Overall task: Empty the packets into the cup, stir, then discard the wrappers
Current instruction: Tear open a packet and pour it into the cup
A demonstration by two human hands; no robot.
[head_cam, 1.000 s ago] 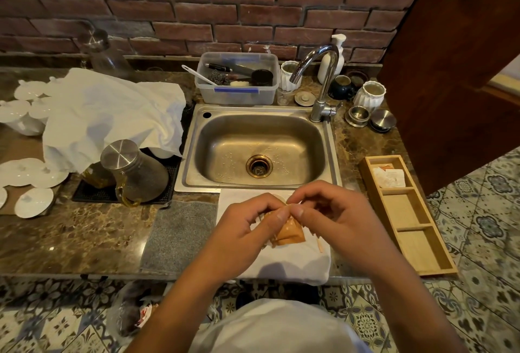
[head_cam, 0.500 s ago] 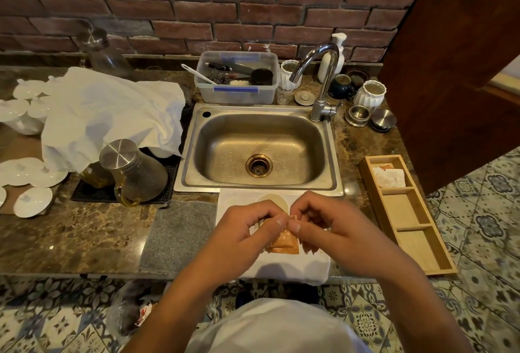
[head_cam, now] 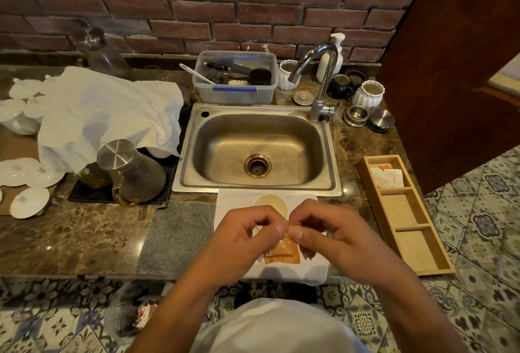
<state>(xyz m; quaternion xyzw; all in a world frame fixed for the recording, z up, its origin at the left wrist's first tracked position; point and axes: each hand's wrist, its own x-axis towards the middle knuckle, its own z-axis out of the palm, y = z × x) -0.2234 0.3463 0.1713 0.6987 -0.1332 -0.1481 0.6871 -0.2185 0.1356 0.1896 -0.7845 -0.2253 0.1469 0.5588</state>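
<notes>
My left hand (head_cam: 247,236) and my right hand (head_cam: 327,233) pinch the top edge of an orange packet (head_cam: 282,252) between thumbs and forefingers, side by side. The packet hangs over a white cloth (head_cam: 233,203) at the counter's front edge. Just beyond my fingers stands the cup (head_cam: 268,203), pale inside, its near rim hidden by my hands. More packets (head_cam: 388,176) lie in the far compartment of a wooden tray (head_cam: 405,220) on the right.
A steel sink (head_cam: 256,150) with a tap (head_cam: 320,76) lies behind the cloth. On the left are a glass jug (head_cam: 129,172), a white towel (head_cam: 104,116) and white saucers (head_cam: 25,172). A bag holding wrappers (head_cam: 135,313) sits on the floor below.
Both hands have drawn back toward me with the packet, uncovering the cup behind them. Their fingertips now meet at the packet's top edge.
</notes>
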